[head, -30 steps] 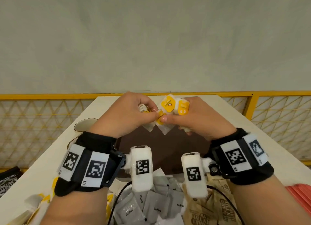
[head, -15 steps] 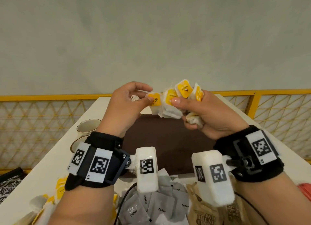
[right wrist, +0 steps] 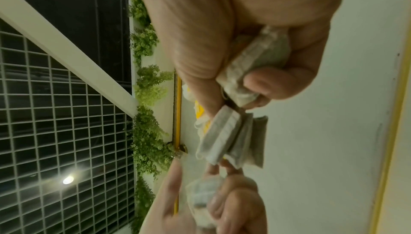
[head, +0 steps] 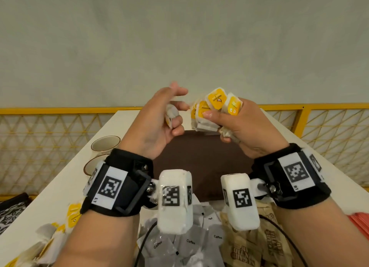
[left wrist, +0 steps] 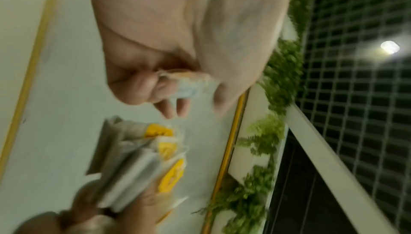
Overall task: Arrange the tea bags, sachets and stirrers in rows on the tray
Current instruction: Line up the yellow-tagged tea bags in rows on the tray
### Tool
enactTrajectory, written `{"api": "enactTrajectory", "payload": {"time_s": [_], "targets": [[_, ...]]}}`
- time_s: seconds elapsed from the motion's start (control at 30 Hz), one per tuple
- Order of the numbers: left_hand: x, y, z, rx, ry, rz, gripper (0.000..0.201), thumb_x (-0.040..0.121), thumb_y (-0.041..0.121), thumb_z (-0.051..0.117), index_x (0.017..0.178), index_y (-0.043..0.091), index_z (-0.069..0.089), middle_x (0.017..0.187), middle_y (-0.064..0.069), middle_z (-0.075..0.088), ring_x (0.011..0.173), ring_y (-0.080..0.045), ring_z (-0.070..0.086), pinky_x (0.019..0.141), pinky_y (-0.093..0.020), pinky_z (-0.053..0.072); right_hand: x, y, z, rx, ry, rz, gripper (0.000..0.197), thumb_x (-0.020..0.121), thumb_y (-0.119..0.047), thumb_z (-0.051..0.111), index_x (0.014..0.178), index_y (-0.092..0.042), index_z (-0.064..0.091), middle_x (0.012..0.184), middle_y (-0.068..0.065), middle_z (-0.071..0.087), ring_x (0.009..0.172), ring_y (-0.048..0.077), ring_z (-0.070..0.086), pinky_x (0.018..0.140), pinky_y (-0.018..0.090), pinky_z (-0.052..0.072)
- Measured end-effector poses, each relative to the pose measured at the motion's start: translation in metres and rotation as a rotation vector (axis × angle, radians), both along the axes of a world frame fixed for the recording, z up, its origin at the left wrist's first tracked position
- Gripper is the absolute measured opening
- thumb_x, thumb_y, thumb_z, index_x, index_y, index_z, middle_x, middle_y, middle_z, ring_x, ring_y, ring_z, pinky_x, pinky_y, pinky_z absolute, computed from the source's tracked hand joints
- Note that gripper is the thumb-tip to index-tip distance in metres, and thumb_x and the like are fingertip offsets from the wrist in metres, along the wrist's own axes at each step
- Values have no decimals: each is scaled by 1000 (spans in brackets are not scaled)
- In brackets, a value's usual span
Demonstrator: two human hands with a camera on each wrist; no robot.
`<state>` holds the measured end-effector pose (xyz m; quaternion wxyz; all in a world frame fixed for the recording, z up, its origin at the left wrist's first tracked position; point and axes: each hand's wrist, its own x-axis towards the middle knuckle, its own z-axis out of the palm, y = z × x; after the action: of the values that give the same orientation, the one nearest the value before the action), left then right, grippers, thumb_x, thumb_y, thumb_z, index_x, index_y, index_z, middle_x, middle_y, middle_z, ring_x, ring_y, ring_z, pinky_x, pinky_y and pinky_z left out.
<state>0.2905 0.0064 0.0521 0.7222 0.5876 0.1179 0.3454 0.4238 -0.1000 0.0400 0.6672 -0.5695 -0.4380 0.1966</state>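
Observation:
Both hands are raised above the dark brown tray [head: 201,158]. My right hand [head: 235,124] grips a bunch of tea bags [head: 209,112] with yellow tags, fanned upward; the right wrist view shows their white paper edges [right wrist: 231,139]. My left hand [head: 169,116] curls its lower fingers round one tea bag [head: 171,112], with thumb and forefinger spread; the same tea bag [left wrist: 189,84] shows blurred in the left wrist view. The hands are a small gap apart.
Grey coffee sachets [head: 189,244] and brown printed sachets [head: 257,246] lie heaped at the near edge of the white table [head: 60,186]. More yellow-tagged tea bags [head: 50,234] lie near left. Two cups [head: 105,144] stand left of the tray. Red stirrers [head: 359,224] lie at right.
Both hands have risen from just above the tray. The left hand has pulled away from the bunch with one tea bag, and its thumb and forefinger have spread.

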Motion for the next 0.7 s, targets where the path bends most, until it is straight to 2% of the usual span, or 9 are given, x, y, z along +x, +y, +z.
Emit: {"api": "enactTrajectory", "payload": {"time_s": [0.03, 0.1, 0.2, 0.27, 0.37, 0.47, 0.57, 0.63, 0.7], "targets": [[-2, 1, 1, -90, -28, -69, 29, 95, 34, 41, 106, 11, 56, 76, -6, 52, 50, -13, 33, 46, -24, 27, 2, -2, 0, 1, 14, -7, 6, 81, -9, 72, 84, -12, 68, 80, 9, 66, 59, 19, 46, 40, 21, 33], [-6, 3, 3, -179, -73, -139, 31, 90, 21, 32, 109, 9, 53, 77, -10, 51, 54, -15, 35, 48, -25, 28, 7, -4, 2, 16, 49, -3, 8, 82, -8, 70, 80, -14, 65, 72, 6, 62, 60, 22, 43, 39, 20, 32], [-5, 6, 2, -137, -57, -86, 43, 82, -5, 28, 113, 9, 55, 86, -11, 51, 60, -15, 42, 52, -25, 35, 10, -7, 6, 28, 88, 24, 9, 83, -10, 68, 79, -14, 62, 72, 10, 54, 54, 18, 40, 38, 19, 32], [-3, 6, 1, -50, -27, -33, 46, 85, -15, 33, 116, 10, 56, 94, -11, 53, 65, -13, 49, 57, -24, 41, 10, -9, 12, 39, 71, 57, 9, 82, -11, 69, 76, -14, 62, 76, 14, 53, 53, 18, 38, 38, 20, 32], [-1, 6, -2, 61, -1, 12, 40, 86, -11, 53, 119, 13, 56, 101, -10, 59, 78, -15, 62, 70, -25, 54, 8, -7, 21, 52, 47, 111, 10, 71, -20, 71, 73, -14, 63, 70, 8, 58, 52, 16, 41, 38, 20, 32], [-1, 7, -6, 141, 15, 54, 45, 78, -3, 68, 115, 19, 55, 98, -10, 67, 82, -22, 68, 63, -25, 54, 5, -5, 21, 54, 78, 152, 6, 70, -19, 70, 70, -16, 65, 68, 5, 58, 53, 17, 40, 38, 19, 31], [-1, 12, -9, 356, 138, 154, 63, 68, 7, 81, 117, 33, 51, 103, -2, 69, 83, -22, 68, 62, -26, 48, 2, -5, 15, 11, 54, 185, 4, 75, -17, 68, 75, -14, 65, 69, 2, 63, 53, 17, 38, 38, 20, 29], [-2, 14, -9, 473, 210, 183, 80, 61, 11, 88, 123, 41, 46, 112, 0, 64, 83, -20, 67, 68, -32, 53, 1, -6, 14, -26, 12, 171, 3, 78, -16, 67, 77, -14, 65, 72, 4, 64, 46, 13, 40, 37, 19, 30], [-4, 12, -9, 550, 245, 179, 91, 58, 11, 89, 127, 46, 42, 120, 2, 56, 88, -21, 68, 80, -41, 57, 1, -7, 14, -68, -33, 160, 5, 78, -14, 68, 80, -11, 65, 77, 11, 63, 44, 10, 44, 37, 19, 32]]}}
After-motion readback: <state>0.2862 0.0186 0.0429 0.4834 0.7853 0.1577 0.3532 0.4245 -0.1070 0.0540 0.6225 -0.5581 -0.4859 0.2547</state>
